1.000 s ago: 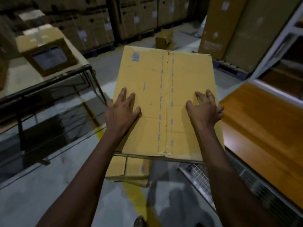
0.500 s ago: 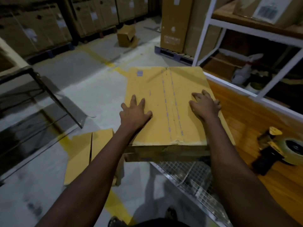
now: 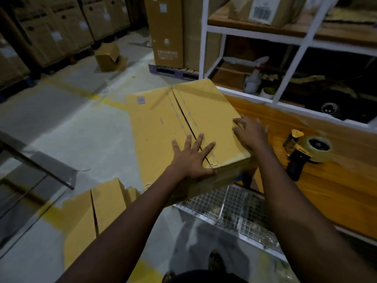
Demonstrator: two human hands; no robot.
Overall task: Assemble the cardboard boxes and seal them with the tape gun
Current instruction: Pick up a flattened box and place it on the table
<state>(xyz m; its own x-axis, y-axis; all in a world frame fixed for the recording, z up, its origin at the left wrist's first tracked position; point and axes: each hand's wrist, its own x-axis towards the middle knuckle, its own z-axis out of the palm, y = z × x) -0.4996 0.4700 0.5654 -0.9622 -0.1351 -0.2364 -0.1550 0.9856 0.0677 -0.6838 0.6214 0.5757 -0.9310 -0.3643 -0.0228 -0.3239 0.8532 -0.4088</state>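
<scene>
A yellow-brown cardboard box (image 3: 163,123) stands in front of me, its two top flaps folded down with a dark gap along the middle seam. My left hand (image 3: 191,156) lies flat with fingers spread across the seam near the box's near edge. My right hand (image 3: 250,132) presses on the right flap at its right edge, fingers apart. A yellow and black tape gun (image 3: 304,152) with a roll of clear tape lies on the wooden table (image 3: 336,190) to the right of the box, untouched.
Flattened cardboard (image 3: 91,217) lies on the concrete floor at lower left. A wire-mesh rack (image 3: 228,209) sits under the table. White shelving (image 3: 285,37) with a spray bottle (image 3: 253,78) rises behind the table. Stacked cartons (image 3: 61,27) and a loose box (image 3: 108,58) stand farther back.
The view has swung right, bringing the tape gun and shelving closer. My left hand has slid right onto the centre seam; my right hand has moved to the right flap's edge.
</scene>
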